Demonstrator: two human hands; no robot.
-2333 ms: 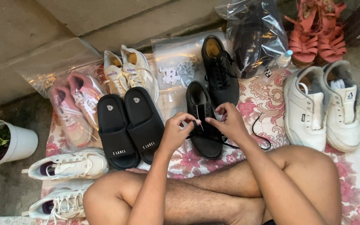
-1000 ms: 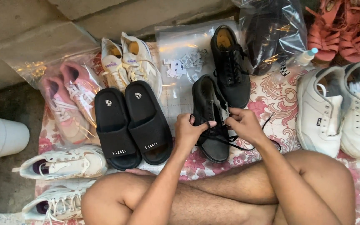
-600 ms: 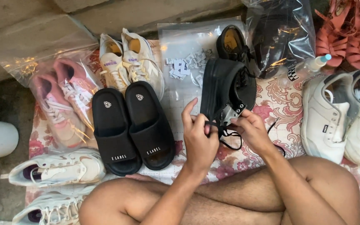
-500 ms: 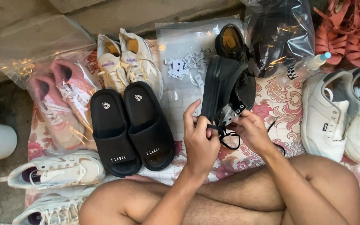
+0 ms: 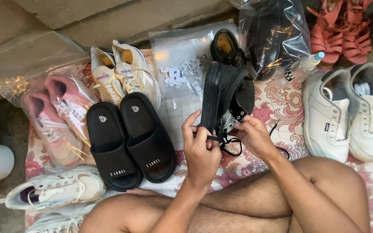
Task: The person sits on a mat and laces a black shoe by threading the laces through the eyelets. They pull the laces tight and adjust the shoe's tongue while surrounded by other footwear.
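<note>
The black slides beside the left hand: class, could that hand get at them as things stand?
Probably yes. The black slides lie uncovered on the floral cloth, just outward of the left hand, with nothing between. But that hand is pinching the black lace of the tilted black shoe.

Slides (image 5: pixel 128 140) lie left of the tilted shoe (image 5: pixel 223 97); sneakers (image 5: pixel 346 112) right.

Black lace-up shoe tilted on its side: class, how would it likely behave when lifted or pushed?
The black lace-up shoe probably feels fairly light, as the left hand and right hand prop it by fingertips. Its upper looks soft, so likely floppy. Its loose black laces would probably dangle.
</note>
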